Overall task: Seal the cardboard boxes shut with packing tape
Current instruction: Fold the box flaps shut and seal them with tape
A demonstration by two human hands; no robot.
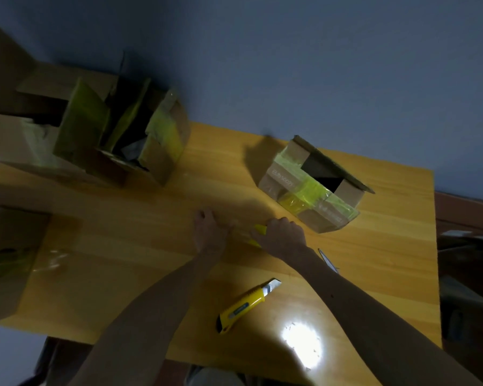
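Reaches forward with both bare forearms from the lower edge, converging low over the tabletop (123, 246). Holds left grip (210, 232) palm down, knuckles up, fingers curled, thumb side turned toward the other grip. Appears to pinch the tape (260, 228) end at the thumb, though contact is blurred. Holds right grip (280, 235) just beside, back of hand up, fingers curled round the tape. Sets both wrists nearly straight, in line with the forearms.

My right hand (282, 235) grips the tape roll (259, 230); my left hand (209, 232) pinches its strip (239, 231). A utility knife (246, 305) lies nearby.
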